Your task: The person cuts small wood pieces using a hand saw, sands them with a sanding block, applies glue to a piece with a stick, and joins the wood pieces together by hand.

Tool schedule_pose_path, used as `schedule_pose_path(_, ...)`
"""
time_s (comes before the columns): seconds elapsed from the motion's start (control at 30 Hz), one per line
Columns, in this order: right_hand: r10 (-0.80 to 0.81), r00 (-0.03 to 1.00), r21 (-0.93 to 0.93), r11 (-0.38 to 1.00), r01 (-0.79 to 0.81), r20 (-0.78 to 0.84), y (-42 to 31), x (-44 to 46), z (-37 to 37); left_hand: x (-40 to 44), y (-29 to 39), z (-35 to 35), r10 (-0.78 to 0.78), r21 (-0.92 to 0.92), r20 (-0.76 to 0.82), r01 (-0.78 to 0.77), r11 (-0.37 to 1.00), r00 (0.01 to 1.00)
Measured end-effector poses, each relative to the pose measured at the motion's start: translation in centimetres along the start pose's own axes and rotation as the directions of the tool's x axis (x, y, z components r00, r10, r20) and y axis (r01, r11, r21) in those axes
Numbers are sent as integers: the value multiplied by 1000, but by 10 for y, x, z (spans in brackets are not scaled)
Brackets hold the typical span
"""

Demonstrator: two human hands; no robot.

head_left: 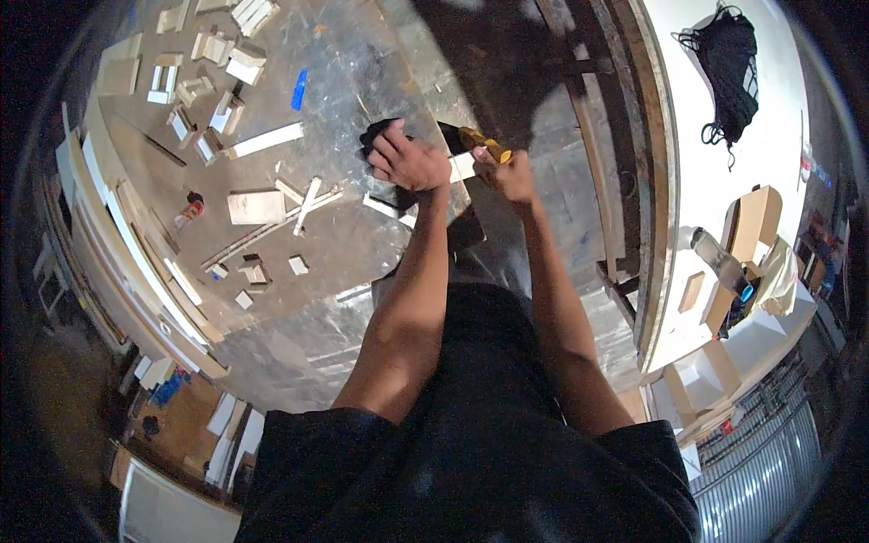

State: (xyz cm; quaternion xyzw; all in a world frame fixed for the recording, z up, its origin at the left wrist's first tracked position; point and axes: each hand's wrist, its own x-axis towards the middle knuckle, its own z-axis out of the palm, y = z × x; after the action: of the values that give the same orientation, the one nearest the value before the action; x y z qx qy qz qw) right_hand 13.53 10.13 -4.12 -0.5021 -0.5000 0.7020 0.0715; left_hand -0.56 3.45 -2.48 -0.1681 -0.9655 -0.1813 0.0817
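Note:
My left hand (pixel 407 163) rests near the edge of the worktable, its fingers curled down over one end of a pale wood strip (pixel 463 167). That strip sticks out past the table edge toward my right hand (pixel 509 175). In my right fist is a tool with a yellow handle (pixel 493 149); its working end is too dark and hidden to name. Under the left fingers lies a black patch, and I cannot tell whether it is shadow or an object. Another white strip (pixel 387 209) lies on the table just below the left wrist.
Small wood blocks and joined pieces (pixel 213 47) cover the left of the worktable (pixel 344 81), with a blue scrap (pixel 299 89) and loose sticks (pixel 272 231). Long boards (pixel 136 235) line its left side. At right, a white surface (pixel 697 190) holds a black mesh item (pixel 729 68) and cardboard (pixel 756 222).

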Motion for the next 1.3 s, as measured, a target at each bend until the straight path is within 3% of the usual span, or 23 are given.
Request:
schedule_pose_path(0.07,43,998,-3,999,-43,52,18,8,-3,1,1,-1,25,2,-21,-25,1000,999)
schedule_pose_path(0.17,76,997,-121,990,-76,-7,27,11,-4,0,-2,2,22,7,-3,-22,1000,1000)
schedule_pose_path(0.27,4,999,-3,1000,-4,32,26,1,5,1,-2,3,18,6,2,-18,1000,1000)
schedule_pose_path(0.33,136,990,219,968,-124,-41,33,-8,13,5,1,4,20,-5,-18,-20,1000,1000)
schedule_pose_path(0.43,128,992,296,947,-123,2,20,-33,7,2,-1,2,24,-22,-23,-24,999,999)
schedule_pose_path(0.5,126,992,248,960,-128,22,40,-34,-5,3,-3,4,33,-19,-36,-34,999,999)
schedule_pose_path(0.57,219,965,500,857,-122,-141,26,-53,-8,0,-6,3,34,-24,-1,-34,999,999)
schedule_pose_path(0.63,191,978,438,888,-136,-84,20,-58,-23,1,-8,-2,36,-29,28,-35,999,999)
schedule_pose_path(0.73,152,986,264,956,-130,-63,23,-56,-33,3,-10,-8,349,-92,75,-342,935,934)
schedule_pose_path(0.8,143,985,29,990,-141,-94,33,-48,-31,4,-13,-10,415,-160,121,-395,905,902)
schedule_pose_path(0.83,136,987,23,991,-134,-88,30,-47,-30,4,-14,-12,483,-222,169,-444,868,859)
schedule_pose_path(0.87,153,986,39,988,-151,-60,27,-45,-25,4,-16,-14,554,-249,123,-515,820,823)
schedule_pose_path(0.97,135,990,123,984,-130,-36,44,-31,-14,4,-22,-22,603,-211,89,-577,789,792)
schedule_pose_path(1.07,127,992,2,992,-127,-6,23,-37,-3,0,-35,-47,622,-302,224,-554,776,750)
schedule_pose_path(1.13,33,999,145,989,-38,35,14,-43,6,-5,-47,-65,623,-394,379,-490,778,684)
schedule_pose_path(1.23,11,999,62,998,-13,37,13,-43,7,-8,-66,-78,645,-461,439,-460,759,625)
schedule_pose_path(1.3,-7,1000,96,995,5,23,15,-48,8,-7,-74,-80,650,-502,413,-436,747,638)
